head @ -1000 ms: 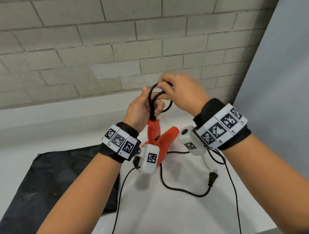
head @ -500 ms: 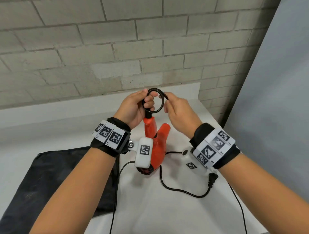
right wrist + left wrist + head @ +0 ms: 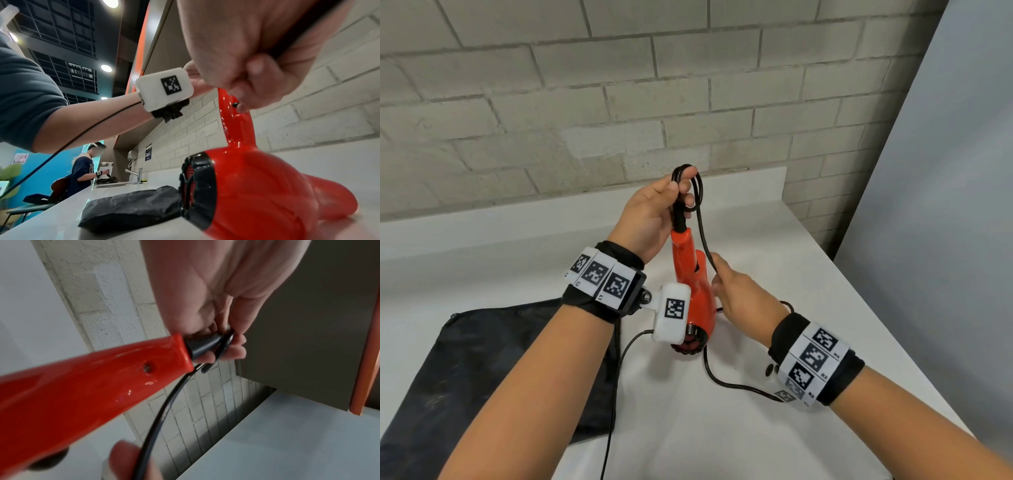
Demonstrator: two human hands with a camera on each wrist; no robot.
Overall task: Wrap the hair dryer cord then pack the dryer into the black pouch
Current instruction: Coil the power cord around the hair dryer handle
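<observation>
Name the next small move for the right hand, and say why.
Probably bring the right hand up, laying its cord as another loop at the left hand, which pinches loops above the dryer handle; much cord lies loose on the counter.

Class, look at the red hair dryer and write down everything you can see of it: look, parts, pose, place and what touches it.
The hair dryer is glossy red plastic with a black rear grille and a black cord leaving its handle end. Its body rests on the white counter, handle pointing up. The left hand grips the handle top and coiled cord loops; the right hand pinches the cord beside the handle. The black pouch lies to its left.
</observation>
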